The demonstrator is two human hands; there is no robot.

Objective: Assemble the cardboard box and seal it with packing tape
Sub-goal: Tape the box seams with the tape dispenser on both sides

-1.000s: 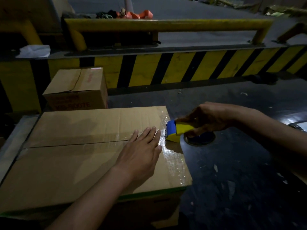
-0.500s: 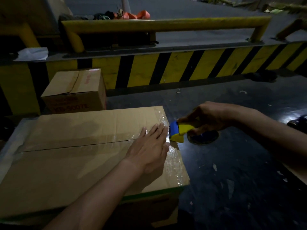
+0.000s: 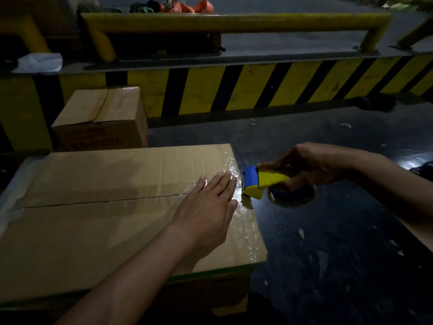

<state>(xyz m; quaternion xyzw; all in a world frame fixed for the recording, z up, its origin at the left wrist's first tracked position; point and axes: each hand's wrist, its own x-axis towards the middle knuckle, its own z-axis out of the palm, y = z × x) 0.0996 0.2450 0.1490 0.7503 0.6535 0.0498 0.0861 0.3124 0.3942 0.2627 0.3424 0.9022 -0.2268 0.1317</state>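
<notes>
A large cardboard box [image 3: 93, 231] lies in front of me with its two top flaps closed along a middle seam. Clear tape [image 3: 243, 231] shines along the seam's right part and along the right edge. My left hand [image 3: 208, 207] rests flat on the box top near the right end of the seam, fingers spread and straight. My right hand [image 3: 311, 164] grips a yellow and blue tape dispenser [image 3: 262, 181]. The dispenser's blue head sits at the box's right edge, just beyond my left fingertips. Its tape roll [image 3: 293, 195] hangs partly hidden below my right hand.
A smaller closed carton [image 3: 103, 118] stands behind the big box at the left. A yellow and black striped kerb [image 3: 257, 87] with a yellow rail [image 3: 234, 22] runs across the back. Dark floor [image 3: 339, 254] with paper scraps lies to the right.
My left hand slid to the right along the seam toward the box edge. The dispenser stayed at the right edge, its head shifting slightly off the box top.
</notes>
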